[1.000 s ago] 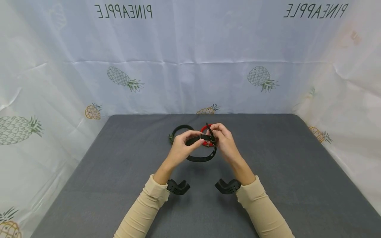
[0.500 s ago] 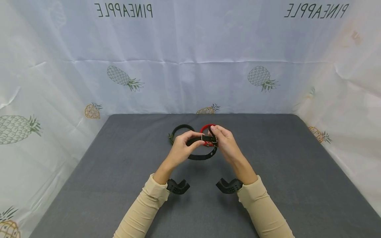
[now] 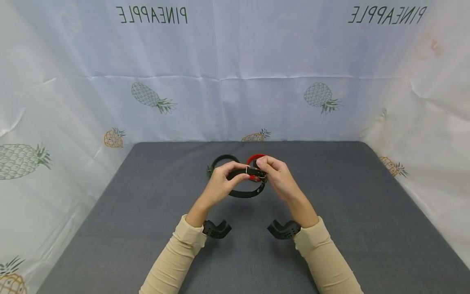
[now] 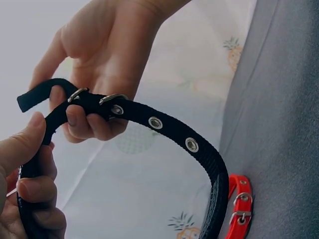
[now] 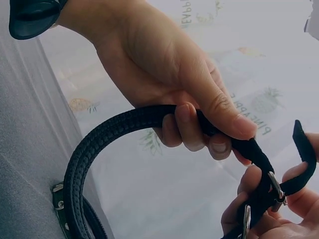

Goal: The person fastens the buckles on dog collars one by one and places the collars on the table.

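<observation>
Raised over the table, a black pet collar with metal eyelets forms a loop between both hands. My left hand pinches its band between thumb and fingers, beside the metal ring near the buckle. The buckle lies at the fingers of my right hand, which hold the collar there. The strap passes through the buckle, and its tail curves back with the right thumb against it. In the head view the right hand partly hides that tail.
Behind the hands a red collar and a dark green collar lie looped on the grey table, partly covered in the head view. A pineapple-print curtain stands at the back and sides. Both wrists carry black mounts.
The strap's tail stood up above the right fingers one second ago and is now bent down under the right thumb. The left hand keeps its grip almost in place.
</observation>
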### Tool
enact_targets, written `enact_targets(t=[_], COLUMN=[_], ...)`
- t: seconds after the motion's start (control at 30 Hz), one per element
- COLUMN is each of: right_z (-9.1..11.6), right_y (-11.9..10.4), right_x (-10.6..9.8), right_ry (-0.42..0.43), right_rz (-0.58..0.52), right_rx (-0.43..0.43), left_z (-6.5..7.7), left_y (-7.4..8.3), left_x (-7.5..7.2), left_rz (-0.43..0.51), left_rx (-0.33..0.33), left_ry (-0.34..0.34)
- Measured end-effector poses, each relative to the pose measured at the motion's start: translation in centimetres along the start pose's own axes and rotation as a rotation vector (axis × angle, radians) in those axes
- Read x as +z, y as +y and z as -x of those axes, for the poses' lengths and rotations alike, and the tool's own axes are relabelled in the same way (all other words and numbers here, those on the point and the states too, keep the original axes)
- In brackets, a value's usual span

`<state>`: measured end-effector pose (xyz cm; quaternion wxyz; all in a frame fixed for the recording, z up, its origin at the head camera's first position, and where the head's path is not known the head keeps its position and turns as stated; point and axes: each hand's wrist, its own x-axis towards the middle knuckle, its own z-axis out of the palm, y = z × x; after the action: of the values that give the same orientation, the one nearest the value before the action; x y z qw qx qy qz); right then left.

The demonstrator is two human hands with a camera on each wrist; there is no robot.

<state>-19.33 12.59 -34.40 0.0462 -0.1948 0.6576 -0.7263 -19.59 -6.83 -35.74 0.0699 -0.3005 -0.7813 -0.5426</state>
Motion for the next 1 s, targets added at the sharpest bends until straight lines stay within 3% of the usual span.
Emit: enact_targets(t=[0.43,1.0], right_z=[0.14,0.05], right_y=[0.18,0.72], right_x=[-0.35,0.15], right_ry=[-0.061,-0.028], right_rz=[0.042,0.104], right_rx=[-0.056,-0.106], left_z=[0.07,0.18], left_y=[-0.09,-0.09], left_x=[-0.12,-0.11], left_rz=[-0.022,-0.061], left_rx=[0.042,0.075], left_ry=[-0.019,-0.004])
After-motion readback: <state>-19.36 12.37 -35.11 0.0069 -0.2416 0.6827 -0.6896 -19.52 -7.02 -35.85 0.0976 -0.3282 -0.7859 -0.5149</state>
